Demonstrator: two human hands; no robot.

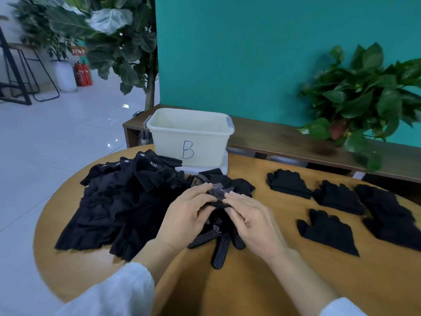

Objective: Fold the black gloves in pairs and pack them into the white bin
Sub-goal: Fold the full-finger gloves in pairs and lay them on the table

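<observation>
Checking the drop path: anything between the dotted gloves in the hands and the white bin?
Nothing visible. The dotted gloves sit just short of the white bin, which is open-topped; the black cloth pile lies off to the left.

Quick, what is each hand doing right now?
Left hand: fingers curled, pinching the dotted black glove.
Right hand: fingers curled on the same glove.

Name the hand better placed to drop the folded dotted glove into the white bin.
Left, probably: the left hand grips the dotted black knit glove and sits nearer the white plastic bin, up-left.
</observation>
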